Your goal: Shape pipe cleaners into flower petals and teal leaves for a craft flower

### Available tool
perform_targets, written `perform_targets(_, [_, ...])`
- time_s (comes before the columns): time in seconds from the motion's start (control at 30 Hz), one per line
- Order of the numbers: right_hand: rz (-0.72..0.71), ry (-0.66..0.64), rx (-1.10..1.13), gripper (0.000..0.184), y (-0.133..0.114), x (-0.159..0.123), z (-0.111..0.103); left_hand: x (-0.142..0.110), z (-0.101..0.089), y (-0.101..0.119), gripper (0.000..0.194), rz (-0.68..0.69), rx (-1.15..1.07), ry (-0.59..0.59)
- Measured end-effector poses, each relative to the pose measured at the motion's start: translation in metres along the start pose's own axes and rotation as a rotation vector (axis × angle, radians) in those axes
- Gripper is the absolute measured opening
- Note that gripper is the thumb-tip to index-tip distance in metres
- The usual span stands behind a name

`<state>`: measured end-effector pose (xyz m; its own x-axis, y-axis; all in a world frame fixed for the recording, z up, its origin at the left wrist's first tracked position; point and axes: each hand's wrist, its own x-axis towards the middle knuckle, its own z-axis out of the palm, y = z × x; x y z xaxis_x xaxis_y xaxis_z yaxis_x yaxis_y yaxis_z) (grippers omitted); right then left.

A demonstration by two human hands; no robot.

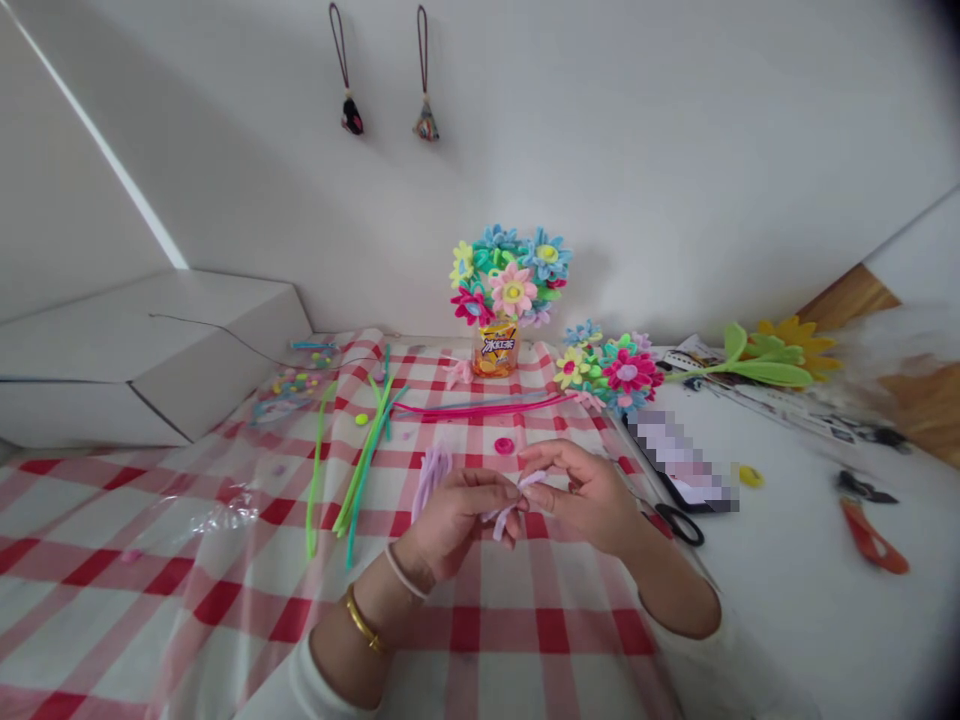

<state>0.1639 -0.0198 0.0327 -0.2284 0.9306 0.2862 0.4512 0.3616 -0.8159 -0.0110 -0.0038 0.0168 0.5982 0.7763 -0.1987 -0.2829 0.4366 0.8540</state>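
Left hand (461, 515): yours, thumb and fingers pinched closed on a lilac fuzzy piece (533, 479); pale band (406, 573) and gold bangle (362, 620) on the wrist.
Right hand (592, 500): yours, thumb and fingers curled in from the other side, narrow, gripping the same piece.
Lilac fuzzy piece: between your two hands, raised over the cloth; short ends stick out, the rest hidden by your fingers.
Checked cloth (420, 675): red and white, spread over the surface before you.
Lilac stems (429, 480): a bundle on the cloth, just beside your left hand and partly behind it.
Green stems (364, 470): several, light green and teal, farther to your left.
Pink stems (484, 409): laid crosswise beyond your hands.
Magenta ring (504, 446): flat on the cloth, just beyond your fingers.
Orange jar (495, 350): upright near the wall, fuzzy flowers (513, 288) standing in it.
Second bunch of flowers (626, 370): lying to the right of the jar.
Phone (675, 462): to your right, a black scissor handle (681, 524) near its lower end.
White box (150, 355): far left.
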Motion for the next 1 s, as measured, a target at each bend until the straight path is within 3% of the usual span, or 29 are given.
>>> perform_targets(0.27, [-0.285, -0.110, -0.315, 0.036, 0.000, 0.000, -0.003, 0.001, -0.005, 0.003, 0.018, -0.012, 0.346, -0.017])
perform_targets(0.5, [-0.323, -0.112, -0.390, 0.033, -0.002, 0.000, 0.003, 0.004, -0.011, -0.001, 0.020, 0.019, 0.520, -0.052])
perform_targets(0.6, [-0.285, -0.062, -0.408, 0.032, -0.001, 0.000, 0.006, 0.007, -0.012, -0.004, 0.020, 0.156, 0.766, 0.004])
perform_targets(0.77, [-0.278, 0.007, -0.524, 0.028, 0.002, 0.003, 0.013, 0.009, -0.010, -0.008, 0.019, 0.469, 1.179, 0.199])
perform_targets(1.0, [-0.350, 0.164, -0.660, 0.021, 0.003, 0.001, 0.023, 0.006, -0.006, -0.011, 0.016, 0.662, 1.403, 0.377])
